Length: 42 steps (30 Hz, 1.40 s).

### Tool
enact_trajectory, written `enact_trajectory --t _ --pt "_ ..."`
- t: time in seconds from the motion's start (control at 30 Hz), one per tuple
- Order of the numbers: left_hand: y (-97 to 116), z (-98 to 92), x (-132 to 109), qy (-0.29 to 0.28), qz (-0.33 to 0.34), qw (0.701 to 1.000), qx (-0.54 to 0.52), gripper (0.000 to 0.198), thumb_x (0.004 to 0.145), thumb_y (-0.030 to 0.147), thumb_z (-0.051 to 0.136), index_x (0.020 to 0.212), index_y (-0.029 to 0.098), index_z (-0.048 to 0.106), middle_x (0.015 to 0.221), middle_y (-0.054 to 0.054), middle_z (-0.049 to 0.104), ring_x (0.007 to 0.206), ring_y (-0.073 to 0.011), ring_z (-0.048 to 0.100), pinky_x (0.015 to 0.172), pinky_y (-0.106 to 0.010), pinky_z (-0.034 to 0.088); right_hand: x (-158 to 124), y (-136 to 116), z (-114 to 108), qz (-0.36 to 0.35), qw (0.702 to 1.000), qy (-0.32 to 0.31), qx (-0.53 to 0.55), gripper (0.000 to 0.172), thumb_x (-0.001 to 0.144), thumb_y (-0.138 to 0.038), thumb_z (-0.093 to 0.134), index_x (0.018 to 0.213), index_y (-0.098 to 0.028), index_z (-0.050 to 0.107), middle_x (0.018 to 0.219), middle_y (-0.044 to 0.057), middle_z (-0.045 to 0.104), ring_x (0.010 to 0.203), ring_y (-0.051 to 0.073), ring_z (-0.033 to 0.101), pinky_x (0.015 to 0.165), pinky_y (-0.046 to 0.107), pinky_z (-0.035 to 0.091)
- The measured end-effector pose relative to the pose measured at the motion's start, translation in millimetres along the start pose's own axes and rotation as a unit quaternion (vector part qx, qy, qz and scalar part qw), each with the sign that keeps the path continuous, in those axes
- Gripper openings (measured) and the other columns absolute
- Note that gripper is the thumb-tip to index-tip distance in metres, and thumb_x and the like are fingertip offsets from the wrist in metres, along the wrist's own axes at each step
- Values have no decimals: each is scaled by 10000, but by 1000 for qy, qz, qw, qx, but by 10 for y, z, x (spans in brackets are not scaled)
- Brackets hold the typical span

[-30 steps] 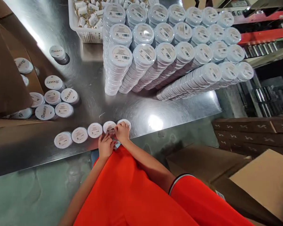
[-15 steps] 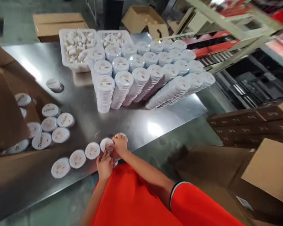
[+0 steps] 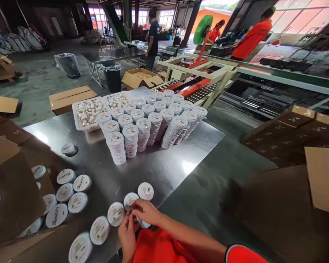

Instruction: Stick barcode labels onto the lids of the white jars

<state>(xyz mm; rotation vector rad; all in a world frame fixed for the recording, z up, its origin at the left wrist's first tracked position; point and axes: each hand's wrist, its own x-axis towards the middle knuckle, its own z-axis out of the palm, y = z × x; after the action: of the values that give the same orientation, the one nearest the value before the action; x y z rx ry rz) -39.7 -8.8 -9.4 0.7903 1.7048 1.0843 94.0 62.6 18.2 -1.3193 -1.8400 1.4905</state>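
Note:
At the near edge of a steel table (image 3: 178, 160), my left hand (image 3: 127, 233) and my right hand (image 3: 145, 212) meet with fingers pinched together. They are over a small round white tin (image 3: 144, 223), mostly hidden beneath them. What the fingertips grip is too small to name. A row of white round tins lies along the table edge, among them one tin (image 3: 146, 190) right of my right hand and another (image 3: 115, 213) left of my left hand. My orange shirt fills the bottom of the view.
Tall stacks of white tins (image 3: 150, 124) stand mid-table, with white baskets of small items (image 3: 87, 113) behind. More tins (image 3: 68, 193) lie at the left beside brown cartons (image 3: 13, 190). Cartons (image 3: 298, 135) stand at the right. People work at a conveyor (image 3: 208, 76) far behind.
The camera has tilted up, so the hall and other workers now show. My hands have stayed pinched together at the table edge beside the row of tins.

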Motion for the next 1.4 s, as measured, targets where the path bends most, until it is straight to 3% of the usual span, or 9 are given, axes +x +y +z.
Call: enact_trajectory --t 0.13,0.27,0.37,0.47,0.63,0.77,0.9,1.17,1.4 --pt "298 -92 -153 6 6 1000 -15 463 710 631 662 659 172 698 702 -80 724 743 -266 699 659 -357 579 -175 -90 161 11 991 -6 135 202 683 -148 624 879 -189 653 766 -25 619 691 124 533 635 229 406" --pt "464 -246 -259 -17 -4 1000 -18 434 711 594 678 701 160 689 702 -54 696 705 -207 654 676 -326 556 -202 -193 268 33 982 1 187 193 682 -144 612 871 -187 623 775 -23 604 715 129 535 684 248 426" --pt "424 -350 -287 -41 -18 995 -83 373 688 491 739 872 171 683 876 -53 712 833 -198 670 793 -333 554 -200 -206 308 37 976 -22 212 218 695 -177 621 912 -190 629 842 -8 631 740 132 552 719 267 449" --pt "344 -427 -316 -53 -25 994 -96 316 692 447 746 813 177 634 809 -22 672 794 -177 654 807 -336 547 -242 -218 338 53 972 -24 227 228 696 -231 658 918 -193 620 842 -6 631 732 133 563 710 273 463" --pt "289 -499 -339 -57 -2 998 -28 315 799 494 621 756 189 554 755 -6 619 742 -162 613 757 -311 531 -297 -281 410 65 966 -22 249 187 730 -317 651 852 -190 588 743 -26 594 653 121 546 651 264 465" --pt "299 -521 -333 -42 19 998 32 324 841 503 562 742 197 529 705 6 583 689 -146 573 689 -271 507 -291 -307 471 57 975 -4 215 143 784 -337 596 778 -199 557 698 -33 574 630 118 532 622 250 449" --pt "297 -544 -314 -54 19 998 13 296 834 468 581 835 173 608 798 -33 661 752 -163 618 725 -282 526 -294 -312 496 53 984 6 172 138 788 -323 596 846 -199 575 720 -31 594 644 121 542 619 239 431" --pt "242 -627 -298 -28 8 997 65 306 819 470 558 680 202 508 634 21 573 627 -143 564 632 -254 481 -276 -394 564 59 996 44 50 101 808 -280 582 766 -196 622 697 -26 616 633 118 520 635 234 401" --pt "152 -706 -290 1 12 981 194 397 858 500 476 591 208 502 541 9 568 549 -142 507 560 -251 366 -140 -323 667 66 995 70 5 108 829 -253 599 772 -185 660 822 21 660 738 144 576 714 255 445"
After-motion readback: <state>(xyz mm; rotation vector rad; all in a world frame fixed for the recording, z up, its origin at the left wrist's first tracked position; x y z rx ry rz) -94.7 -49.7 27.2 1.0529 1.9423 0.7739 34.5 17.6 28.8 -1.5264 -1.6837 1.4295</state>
